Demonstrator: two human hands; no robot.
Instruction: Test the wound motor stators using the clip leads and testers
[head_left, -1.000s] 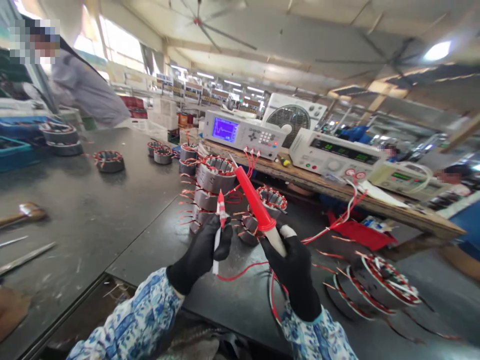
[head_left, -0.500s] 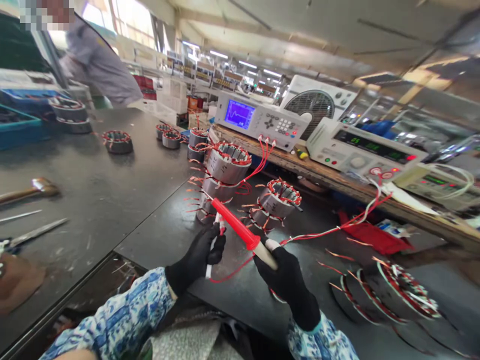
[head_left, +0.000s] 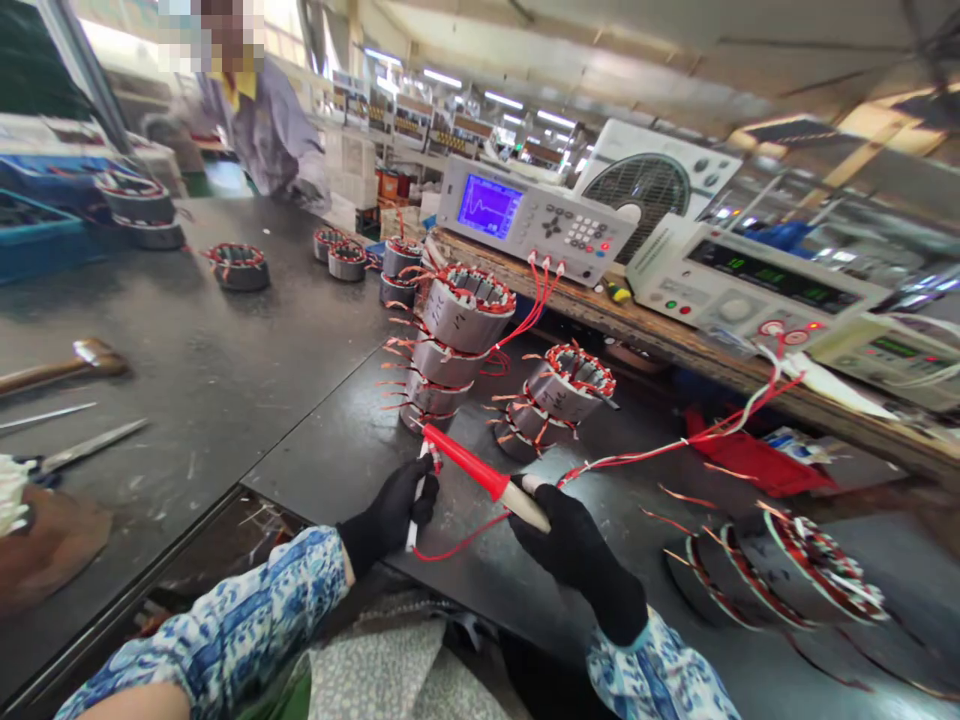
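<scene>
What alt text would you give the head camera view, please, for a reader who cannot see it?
Two black-gloved hands hold test probes over a workbench: the right hand grips a red probe, the left hand a thin white probe. Their tips nearly meet beside a stack of wound stators, with a blue-screened tester behind.

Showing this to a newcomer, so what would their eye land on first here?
The red probe, held in the black-gloved right hand at centre, its tip close to the thin white probe in the left hand. Behind them stands a stack of red-wired stators, and beyond it a tester with a glowing blue screen.
</scene>
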